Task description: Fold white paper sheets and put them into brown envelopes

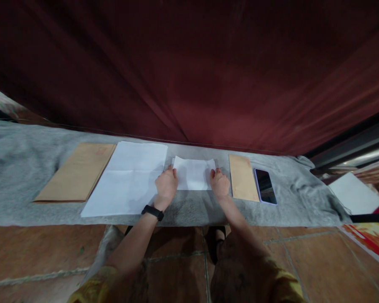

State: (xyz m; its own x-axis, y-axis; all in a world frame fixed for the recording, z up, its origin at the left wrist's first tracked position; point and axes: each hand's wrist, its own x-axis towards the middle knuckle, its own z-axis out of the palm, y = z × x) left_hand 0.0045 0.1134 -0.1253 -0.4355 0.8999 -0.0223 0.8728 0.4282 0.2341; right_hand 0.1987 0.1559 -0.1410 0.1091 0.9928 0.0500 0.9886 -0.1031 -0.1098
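Note:
A folded sheet of white paper lies in front of me on the grey cloth, its upper edge lifting a little at the corners. My left hand, below a black wristband, grips the sheet's left edge with the thumb on top and the fingers curled. At the right edge, my right hand pinches the same sheet in a like way. Left of my left hand lies a stack of larger white paper sheets with a crease across the middle. A brown envelope rests just right of my right hand.
Several larger brown envelopes are piled at the left. A phone in a light purple case lies beyond the single envelope. Grey cloth covers the narrow table. A dark red curtain hangs behind it, and tiled floor shows below.

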